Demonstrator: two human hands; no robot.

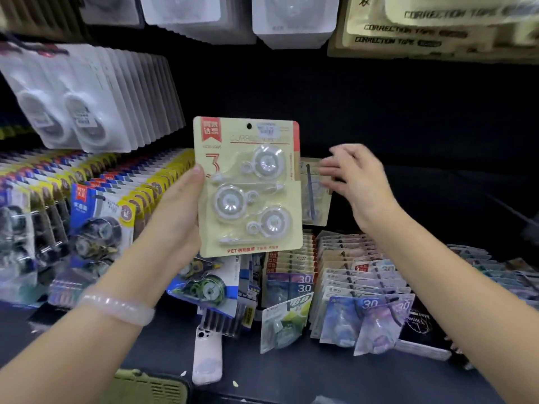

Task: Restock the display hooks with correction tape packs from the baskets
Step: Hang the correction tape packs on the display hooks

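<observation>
L hand grips pack left edge; R hand spread beside.

I see the correction tape pack upright at centre frame: a cream card with a red corner label, a large red "3", a punched hang hole at top, and three clear round dispensers under its blister.

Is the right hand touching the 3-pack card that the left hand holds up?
Apart. The head view shows dark background between the right hand and the right edge of the 3-pack card.
</observation>
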